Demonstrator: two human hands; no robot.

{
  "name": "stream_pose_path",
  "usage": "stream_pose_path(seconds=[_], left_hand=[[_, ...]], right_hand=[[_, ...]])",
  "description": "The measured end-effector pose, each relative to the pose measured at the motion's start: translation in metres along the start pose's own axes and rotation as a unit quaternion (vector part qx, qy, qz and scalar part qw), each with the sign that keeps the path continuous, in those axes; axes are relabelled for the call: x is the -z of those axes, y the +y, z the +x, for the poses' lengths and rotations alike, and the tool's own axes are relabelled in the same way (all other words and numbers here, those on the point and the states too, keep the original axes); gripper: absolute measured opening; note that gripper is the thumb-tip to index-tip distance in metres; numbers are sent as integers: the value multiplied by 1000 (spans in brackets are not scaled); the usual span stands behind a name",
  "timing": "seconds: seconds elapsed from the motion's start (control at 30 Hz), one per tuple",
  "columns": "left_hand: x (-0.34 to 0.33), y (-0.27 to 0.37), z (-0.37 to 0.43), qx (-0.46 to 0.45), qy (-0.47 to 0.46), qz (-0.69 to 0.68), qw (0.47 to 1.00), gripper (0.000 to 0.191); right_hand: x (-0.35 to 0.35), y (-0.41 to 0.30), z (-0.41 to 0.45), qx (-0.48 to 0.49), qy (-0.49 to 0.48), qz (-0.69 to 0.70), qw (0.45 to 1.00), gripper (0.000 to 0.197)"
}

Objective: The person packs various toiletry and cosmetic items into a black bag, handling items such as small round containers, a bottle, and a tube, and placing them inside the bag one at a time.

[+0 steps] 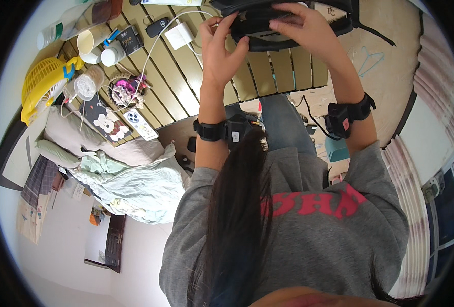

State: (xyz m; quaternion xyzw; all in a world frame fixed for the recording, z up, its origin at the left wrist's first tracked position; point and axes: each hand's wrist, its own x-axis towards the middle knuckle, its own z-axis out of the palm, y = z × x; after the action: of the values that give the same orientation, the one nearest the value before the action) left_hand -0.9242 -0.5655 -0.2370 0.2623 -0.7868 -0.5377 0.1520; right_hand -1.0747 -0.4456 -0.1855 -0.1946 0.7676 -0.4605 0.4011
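A black bag [259,40] lies at the far edge of the view, partly cut off by it. Its mouth gapes between my hands, and a pale printed patch shows on it. My left hand [221,50] grips the bag's left end, the index finger at the opening and the thumb on the near side. On the opposite side, my right hand [305,28] has its thumb and fingers on either side of the dark rim. What the bag holds is mostly hidden. Under it is a slatted table [263,78].
Left of the bag are a white charger [179,35] with a cable, a key fob [157,27], a white bottle [113,53], a yellow fan [42,84], a basket of hair ties [125,90] and a phone [140,123]. A bed [135,184] stands nearby; a hanger [371,61] lies on the floor.
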Motion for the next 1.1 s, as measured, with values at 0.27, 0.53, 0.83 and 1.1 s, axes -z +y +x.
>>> stream_pose_path(seconds=[0.27,0.53,0.83,1.1], left_hand=[[6,0,4,12,-29,-10,999,48],[8,-4,6,13,-36,2,999,50],[6,-8,7,3,-29,-28,999,48],[6,-7,9,-20,-36,-22,999,49]], right_hand=[[-13,-5,11,120,94,-234,960,19],[-27,-3,23,54,118,-437,890,21],[-16,6,34,-12,132,-298,945,21],[-15,8,36,-23,189,-289,938,24]])
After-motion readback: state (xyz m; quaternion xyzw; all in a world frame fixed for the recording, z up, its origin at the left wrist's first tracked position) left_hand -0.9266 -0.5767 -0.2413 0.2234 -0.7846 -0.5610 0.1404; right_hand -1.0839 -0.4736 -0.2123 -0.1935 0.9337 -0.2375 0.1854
